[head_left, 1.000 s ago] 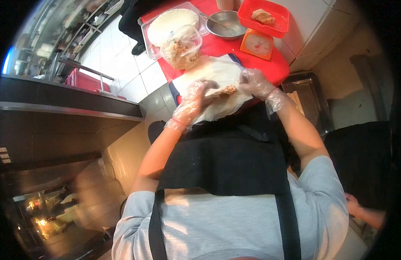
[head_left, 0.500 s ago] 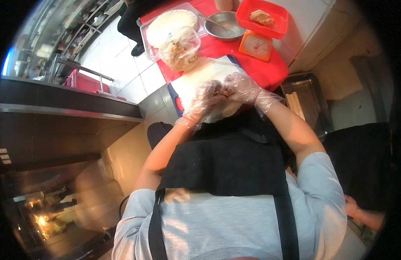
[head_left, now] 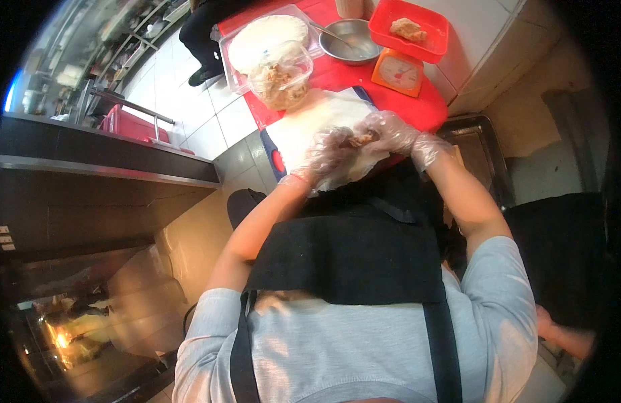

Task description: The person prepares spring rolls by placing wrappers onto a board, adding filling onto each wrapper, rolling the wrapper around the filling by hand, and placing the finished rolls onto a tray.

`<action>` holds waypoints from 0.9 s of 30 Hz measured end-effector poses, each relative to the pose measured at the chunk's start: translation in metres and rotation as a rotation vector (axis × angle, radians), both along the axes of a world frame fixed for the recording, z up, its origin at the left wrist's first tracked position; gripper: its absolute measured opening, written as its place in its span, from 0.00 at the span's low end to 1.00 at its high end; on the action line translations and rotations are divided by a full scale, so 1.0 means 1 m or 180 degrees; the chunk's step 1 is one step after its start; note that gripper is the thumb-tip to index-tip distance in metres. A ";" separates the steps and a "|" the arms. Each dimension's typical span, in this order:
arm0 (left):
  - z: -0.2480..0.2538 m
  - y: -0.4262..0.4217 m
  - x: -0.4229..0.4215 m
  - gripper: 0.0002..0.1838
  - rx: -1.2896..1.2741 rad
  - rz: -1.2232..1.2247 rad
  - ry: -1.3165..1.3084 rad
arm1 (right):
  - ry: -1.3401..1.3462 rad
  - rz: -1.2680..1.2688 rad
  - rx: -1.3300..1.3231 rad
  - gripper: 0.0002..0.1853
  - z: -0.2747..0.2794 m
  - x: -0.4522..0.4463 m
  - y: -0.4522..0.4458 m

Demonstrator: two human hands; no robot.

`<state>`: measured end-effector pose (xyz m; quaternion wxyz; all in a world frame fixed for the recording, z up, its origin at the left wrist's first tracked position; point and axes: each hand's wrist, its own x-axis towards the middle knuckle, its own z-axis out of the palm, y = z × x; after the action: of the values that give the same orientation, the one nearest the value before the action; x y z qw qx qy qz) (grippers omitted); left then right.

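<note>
Both of my hands wear clear plastic gloves. My left hand and my right hand meet over white wrapper-like sheets, fingers curled in around a brownish lump of filling. Part of the lump shows between the fingertips; the rest is hidden. Under the sheets lies a blue-edged board on the red table. Just beyond the sheets is a clear plastic container of pale, chunky filling.
Farther back are a clear tray with round white sheets, a metal bowl with a spoon, and an orange scale under a red tray holding another lump. A dark metal tray sits right. Another person's legs show upper left.
My hands have shifted slightly right with the lump, and more of it shows between the fingers. My right forearm now covers most of the pale sticks in the dark tray.
</note>
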<state>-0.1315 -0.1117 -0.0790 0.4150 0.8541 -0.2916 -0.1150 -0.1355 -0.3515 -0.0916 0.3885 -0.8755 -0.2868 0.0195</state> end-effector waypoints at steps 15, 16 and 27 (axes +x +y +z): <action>-0.011 -0.014 0.008 0.09 -0.0332 -0.0064 0.0523 | -0.0797 -0.0004 -0.0260 0.13 0.014 -0.006 0.006; -0.014 -0.012 0.007 0.10 -0.0464 -0.0043 0.0386 | -0.1033 0.0011 -0.0421 0.15 0.013 -0.006 0.008; -0.009 -0.001 -0.003 0.11 0.0219 0.0142 -0.0143 | -0.0547 0.0227 -0.0377 0.13 -0.011 0.007 -0.011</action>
<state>-0.1343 -0.1123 -0.0880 0.3812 0.8766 -0.2775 -0.0965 -0.1285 -0.3625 -0.1024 0.3092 -0.8846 -0.3484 -0.0250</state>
